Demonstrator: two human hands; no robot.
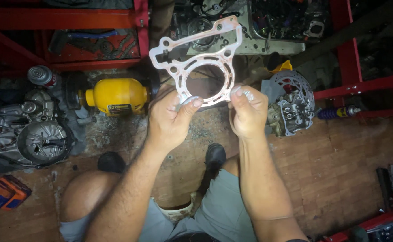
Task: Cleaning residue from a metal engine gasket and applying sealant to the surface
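The person holds a thin, pale gasket (199,58) up in front of the head camera, above the wooden floor (339,157). The left hand (172,117) has its grip clamped on the lower left edge of the gasket's big round opening, thumb on the near face and the other fingers hidden behind the sheet. The right hand (246,112) pinches the lower right edge the same way; its fingertips are pale with smeared residue, and most of its fingers are out of sight behind the gasket. The gasket tilts, its smaller holes pointing up and to the right, and pinkish smears mark its surface. Through the round opening only dark, blurred floor shows. Below the hands, the person's knees and grey shorts (223,210) fill the lower frame, cut off at the bottom edge. On the floor to the left lies a yellow bench grinder (118,95), partly hidden behind the left hand, and a grey engine cover (28,132). To the right sits a cylinder head (292,113) against a brake disc (290,83). The parts at the top, beyond the red frame (62,19), are too dark to make out.
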